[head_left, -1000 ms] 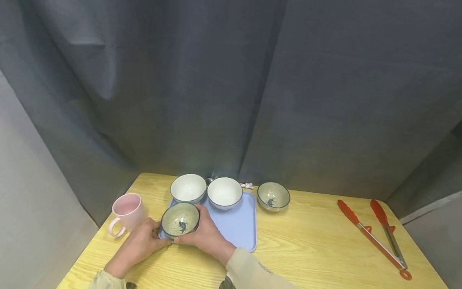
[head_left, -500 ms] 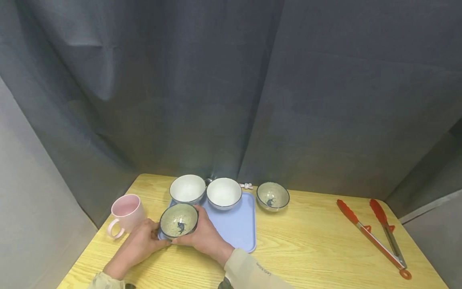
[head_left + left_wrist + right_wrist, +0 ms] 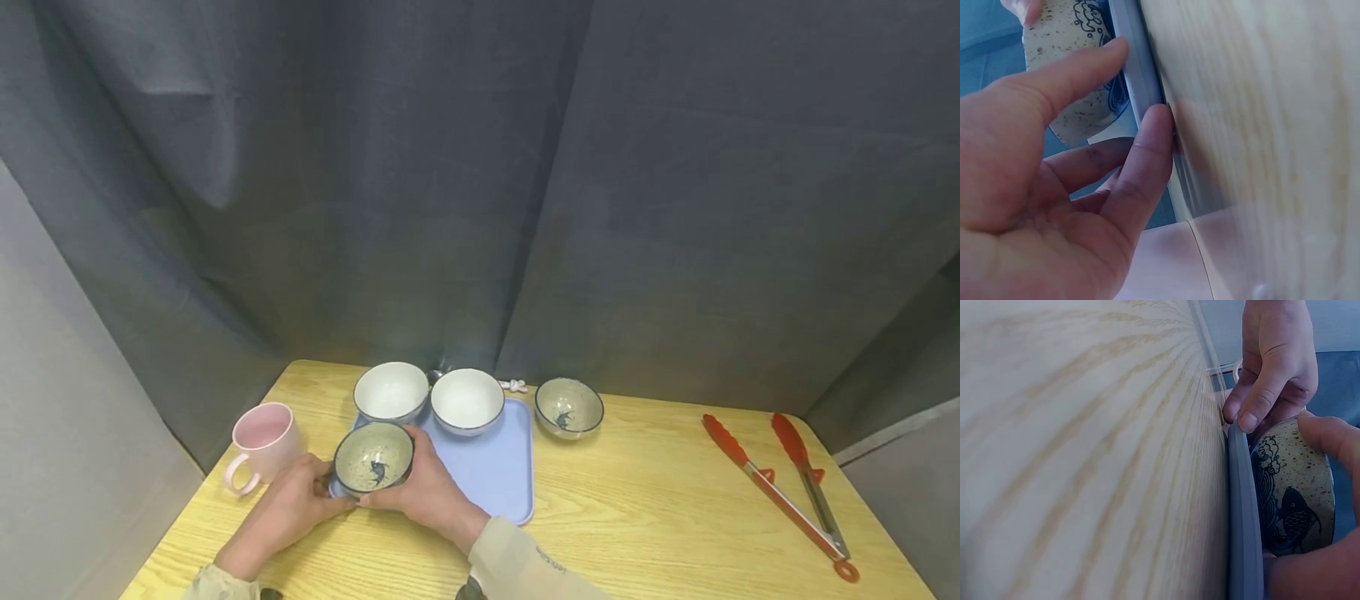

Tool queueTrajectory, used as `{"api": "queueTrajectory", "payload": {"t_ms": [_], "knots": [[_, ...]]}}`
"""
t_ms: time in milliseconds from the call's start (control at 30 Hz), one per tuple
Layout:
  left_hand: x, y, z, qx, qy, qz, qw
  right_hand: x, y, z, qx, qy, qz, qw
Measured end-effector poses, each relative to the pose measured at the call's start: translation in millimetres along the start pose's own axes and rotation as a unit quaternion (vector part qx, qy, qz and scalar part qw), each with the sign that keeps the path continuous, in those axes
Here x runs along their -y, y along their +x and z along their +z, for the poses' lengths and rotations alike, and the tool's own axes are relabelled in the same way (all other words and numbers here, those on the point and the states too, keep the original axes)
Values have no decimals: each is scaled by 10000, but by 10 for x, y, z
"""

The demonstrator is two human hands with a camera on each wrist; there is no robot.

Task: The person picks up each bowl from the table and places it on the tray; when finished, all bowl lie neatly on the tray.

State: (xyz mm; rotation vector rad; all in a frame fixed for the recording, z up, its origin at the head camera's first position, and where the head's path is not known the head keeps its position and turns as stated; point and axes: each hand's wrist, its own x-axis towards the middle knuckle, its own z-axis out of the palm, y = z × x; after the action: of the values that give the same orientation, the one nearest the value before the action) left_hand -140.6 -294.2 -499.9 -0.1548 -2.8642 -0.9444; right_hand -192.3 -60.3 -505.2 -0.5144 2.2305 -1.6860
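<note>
A speckled beige bowl (image 3: 367, 454) with a dark fish drawn inside stands on the near left corner of a blue tray (image 3: 495, 475). My right hand (image 3: 435, 492) grips this bowl from its right side, thumb low at the front. In the right wrist view, the bowl's outer wall (image 3: 1297, 494) shows a blue fish and wave pattern. At the tray's near left corner, my left hand (image 3: 296, 500) pinches the rim (image 3: 1132, 56), thumb on top and a finger at its outer side. Two white bowls, left (image 3: 392, 392) and right (image 3: 467, 402), stand along the tray's back.
A pink mug (image 3: 266, 442) stands close beside my left hand. Right of the tray is another speckled bowl (image 3: 568, 408). Red-tipped tongs (image 3: 795, 492) lie spread at the table's right. A spoon (image 3: 435, 377) and a white bunny-shaped handle end (image 3: 514, 386) show behind the white bowls.
</note>
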Motion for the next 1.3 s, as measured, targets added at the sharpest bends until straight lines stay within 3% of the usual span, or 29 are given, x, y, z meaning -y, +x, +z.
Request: {"api": "queueTrajectory", "payload": {"t_ms": [333, 533, 767, 933, 1133, 1300], "knots": [[26, -13, -32, 54, -276, -145, 9995, 57, -49, -55, 69, -184, -87, 9998], [92, -12, -7, 58, -610, -242, 9978, 94, -256, -315, -75, -623, -227, 9978], [440, 49, 125, -255, -834, 437, 9952, 97, -509, -974, -604, -806, -740, 9922], [582, 104, 185, -193, -805, 296, 9961, 53, -552, -1654, -1242, -832, -686, 9864], [508, 63, 157, -223, -723, 143, 9970, -108, -560, -2423, -1801, -972, -153, 9787], [302, 0, 50, -89, -780, -150, 9968, -358, -525, -2781, -1897, -969, 390, 9763]]}}
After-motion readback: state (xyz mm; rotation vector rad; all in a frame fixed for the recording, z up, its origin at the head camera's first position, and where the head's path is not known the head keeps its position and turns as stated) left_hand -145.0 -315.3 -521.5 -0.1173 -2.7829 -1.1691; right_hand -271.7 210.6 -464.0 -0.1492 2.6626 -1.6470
